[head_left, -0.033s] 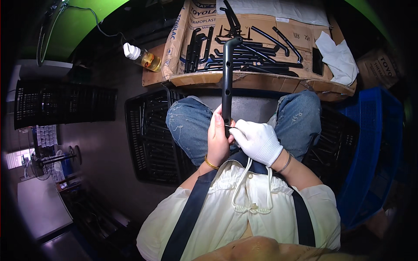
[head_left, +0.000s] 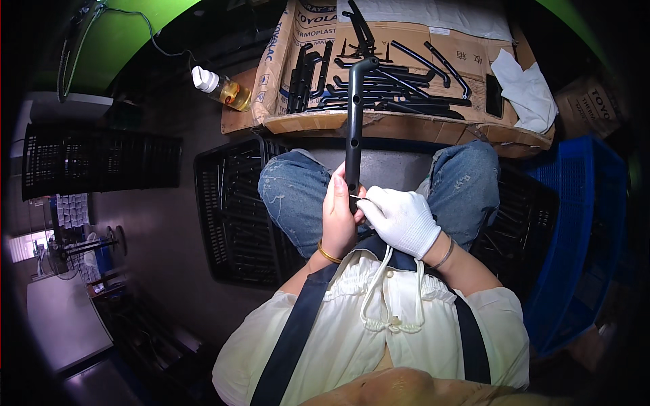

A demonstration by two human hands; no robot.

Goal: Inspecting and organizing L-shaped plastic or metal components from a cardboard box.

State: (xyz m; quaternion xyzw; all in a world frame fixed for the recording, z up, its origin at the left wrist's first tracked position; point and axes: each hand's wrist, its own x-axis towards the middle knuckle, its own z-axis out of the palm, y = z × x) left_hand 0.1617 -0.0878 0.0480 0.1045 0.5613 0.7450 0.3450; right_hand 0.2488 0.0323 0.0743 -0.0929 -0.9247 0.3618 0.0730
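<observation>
My bare left hand point(head_left: 338, 213) is closed round the lower end of a black bent tube point(head_left: 353, 139). The tube stands almost straight away from me, with a row of holes along it and its crooked end over the cardboard tray. My right hand point(head_left: 405, 218), in a white knitted glove, is closed in a pinch at the tube's near end. From its fingertips a thin pale metal tool point(head_left: 356, 197) sticks out against the tube; my fingers hide most of it. Several similar black tubes point(head_left: 386, 84) lie in the cardboard tray point(head_left: 305, 123) ahead.
A dark phone point(head_left: 493, 95) and a white cloth point(head_left: 525, 88) lie at the tray's right. A bottle of yellow liquid point(head_left: 233, 95) stands at its left. Black crates point(head_left: 210, 230) flank my legs, and blue crates point(head_left: 575, 223) stand farther right.
</observation>
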